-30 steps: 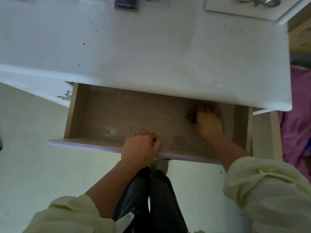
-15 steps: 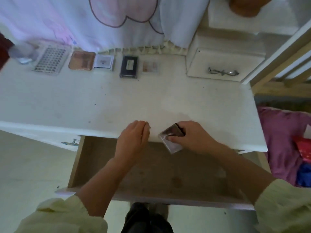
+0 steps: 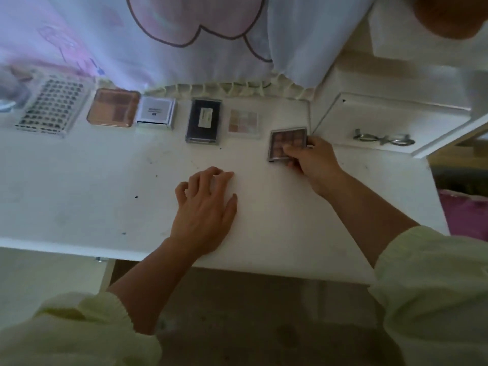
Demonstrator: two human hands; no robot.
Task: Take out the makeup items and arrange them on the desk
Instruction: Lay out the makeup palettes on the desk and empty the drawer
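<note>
Head view, one frame. I log by size, biggest first.

Desk (image 3: pixel 79 194) — white top, speckled with small dark marks. A printed curtain (image 3: pixel 184 35) hangs along its far edge, hem touching the top.

Open drawer (image 3: pixel 237 313) below the desk's front edge: I see only its wooden floor; the desk top hides the far part.

Small white drawer box (image 3: pixel 396 112) stands on the desk's far right corner, front closed, with a metal handle (image 3: pixel 383 140). I cannot tell what it contains.

Row of makeup items along the curtain hem, left to right:
- clear tray with a grid of dark pieces (image 3: pixel 52 105)
- peach compact (image 3: pixel 113 108), just beside the tray
- white-and-silver box (image 3: pixel 155 113), touching or nearly touching the compact
- dark case with a pale label (image 3: pixel 203 121)
- pale palette (image 3: pixel 243 120), near the case

Dark-framed palette (image 3: pixel 286 141) sits at the right end of that row, between the pale palette and the drawer box, slightly nearer to me. My right hand (image 3: pixel 311 159) pinches its near right corner, thumb on the top face and fingers curled round the edge. I cannot tell whether it rests on the desk or hangs just above it.

Left hand (image 3: pixel 206 207) lies palm down on the desk near the front edge, fingers loosely bent, holding nothing — well apart from the row.

The drawer box crowds the palette's right side. Pink fabric (image 3: pixel 467 215) shows past the desk's right end.
</note>
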